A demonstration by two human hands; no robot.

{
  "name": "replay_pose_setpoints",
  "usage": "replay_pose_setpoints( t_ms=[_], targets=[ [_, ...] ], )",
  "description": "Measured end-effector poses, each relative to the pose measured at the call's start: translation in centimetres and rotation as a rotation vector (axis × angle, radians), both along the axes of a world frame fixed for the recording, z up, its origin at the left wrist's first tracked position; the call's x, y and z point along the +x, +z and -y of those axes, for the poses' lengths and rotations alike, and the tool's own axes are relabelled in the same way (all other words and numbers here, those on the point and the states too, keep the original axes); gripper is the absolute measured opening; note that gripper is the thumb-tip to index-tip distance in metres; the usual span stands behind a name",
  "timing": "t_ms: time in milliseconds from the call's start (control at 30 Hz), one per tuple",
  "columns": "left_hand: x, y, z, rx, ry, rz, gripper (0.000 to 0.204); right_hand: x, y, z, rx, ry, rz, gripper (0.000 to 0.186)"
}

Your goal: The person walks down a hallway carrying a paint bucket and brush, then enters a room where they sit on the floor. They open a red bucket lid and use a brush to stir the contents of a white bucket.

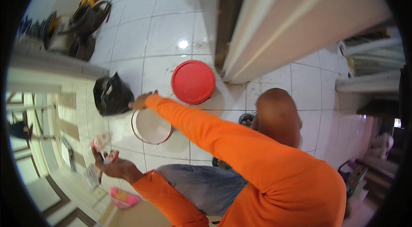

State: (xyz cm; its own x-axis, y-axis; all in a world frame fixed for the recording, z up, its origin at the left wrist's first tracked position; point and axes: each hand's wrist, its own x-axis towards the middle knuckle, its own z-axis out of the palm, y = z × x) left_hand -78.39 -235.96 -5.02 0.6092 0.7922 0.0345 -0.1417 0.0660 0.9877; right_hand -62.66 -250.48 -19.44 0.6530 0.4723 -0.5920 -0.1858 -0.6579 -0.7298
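My left hand point(116, 168) is palm up with curled fingers around a crumpled white-and-red plastic packet point(112, 156). A pale pink-and-white piece point(99, 142) shows at its fingertips; whether it belongs to the packet I cannot tell. My right hand point(140, 101) is stretched out over the far rim of a white bucket point(152, 125) with a red rim, fingers apart, next to a black plastic bag point(112, 95). The fingertips are close to the bag; contact is unclear. Pale material shows inside the bucket. A round red lid point(193, 82) lies on the floor beyond it.
A pink-and-yellow packet point(123, 198) lies near my left forearm. White tiles point(167, 34) cover the floor. A white door-like panel point(300, 16) stands at the upper right. Dark pans and tools point(83, 25) are piled at the far left. Assorted items point(354, 175) crowd the right edge.
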Motion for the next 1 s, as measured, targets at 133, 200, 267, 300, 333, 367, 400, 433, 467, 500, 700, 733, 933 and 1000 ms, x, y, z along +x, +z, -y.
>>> replay_pose_setpoints(
  t_ms=[133,200,267,300,333,367,400,433,467,500,700,733,933,1000],
  targets=[
    [0.1,1.2,2.5,-0.002,0.129,-0.05,0.049,-2.6,0.9,-0.9,-0.139,-0.018,0.19,0.078],
    [0.2,1.2,2.6,0.018,0.115,-0.048,0.049,-3.7,1.8,-1.1,-0.157,0.031,0.321,0.071],
    [0.5,1.4,2.8,0.034,0.123,-0.038,0.046,-5.2,2.7,-1.8,-0.159,0.073,0.431,0.069],
    [0.8,1.0,2.7,0.069,0.121,-0.034,0.045,-5.8,3.1,-2.1,-0.135,0.113,0.489,0.067],
    [0.9,0.2,2.4,0.1,0.123,-0.038,0.045,-6.5,3.2,-2.2,-0.106,0.057,0.521,0.066],
    [0.9,0.2,1.0,0.067,0.153,-0.016,0.043,-7.5,3.9,-3.0,-0.058,0.025,0.56,0.066],
    [1.2,-0.3,0.1,0.074,0.116,0.024,0.042,-8.7,4.5,-3.6,-0.006,-0.001,0.593,0.066],
    [1.0,-0.2,0.8,0.157,0.139,-0.048,0.04,-9.8,4.5,-3.8,0.01,-0.064,0.549,0.06],
    [0.8,-0.4,0.5,0.273,0.115,-0.099,0.042,-10.7,4.3,-3.9,0.038,-0.117,0.509,0.054],
    [1.2,-0.5,-0.6,0.195,0.208,0.013,0.043,-11.5,3.6,-4.5,-0.017,-0.182,0.611,0.046],
    [-4.9,3.3,-1.2,-0.042,0.486,-0.164,0.042,-19.1,0.5,-4.0,0.536,-0.956,0.341,0.074],
    [-6.0,3.4,-0.6,-0.095,0.495,-0.097,0.038,-18.2,-2.2,-3.8,0.546,-1.096,0.189,0.079],
    [-12.2,4.9,3.1,-0.065,0.241,-0.322,0.031,-7.4,-2.3,0.9,0.824,-1.2,-0.643,0.024],
    [-20.3,5.7,3.3,-0.208,0.263,-0.338,0.031,-12.5,5.2,-2.6,0.709,-1.151,-0.674,0.017]
  ],
)
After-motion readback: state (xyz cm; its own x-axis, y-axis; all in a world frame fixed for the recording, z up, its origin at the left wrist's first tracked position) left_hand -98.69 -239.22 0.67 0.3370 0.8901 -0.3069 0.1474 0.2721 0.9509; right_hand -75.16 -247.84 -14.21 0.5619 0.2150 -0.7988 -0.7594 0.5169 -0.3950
